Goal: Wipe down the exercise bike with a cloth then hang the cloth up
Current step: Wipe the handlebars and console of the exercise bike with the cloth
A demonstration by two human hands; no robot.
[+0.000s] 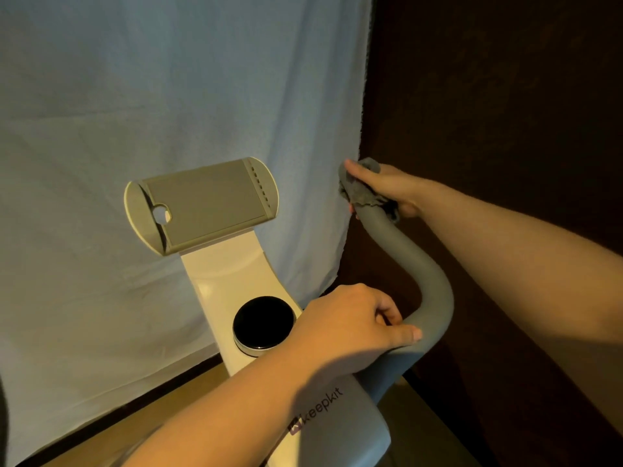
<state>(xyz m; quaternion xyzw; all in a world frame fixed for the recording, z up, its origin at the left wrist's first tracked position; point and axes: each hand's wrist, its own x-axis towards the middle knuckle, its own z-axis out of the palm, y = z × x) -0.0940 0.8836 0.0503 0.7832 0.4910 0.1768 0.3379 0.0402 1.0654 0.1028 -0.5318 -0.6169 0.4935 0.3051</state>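
Note:
The exercise bike's white stem rises in the middle of the view, with a grey device holder on top and a round black knob below it. A grey padded handlebar curves up to the right. My right hand grips a grey cloth wrapped round the handlebar's upper end. My left hand grips the lower bend of the same handlebar, thumb on top of it.
A pale blue sheet hangs right behind the bike. A dark brown wall or panel fills the right side, close to the handlebar tip. A wooden floor shows below the sheet.

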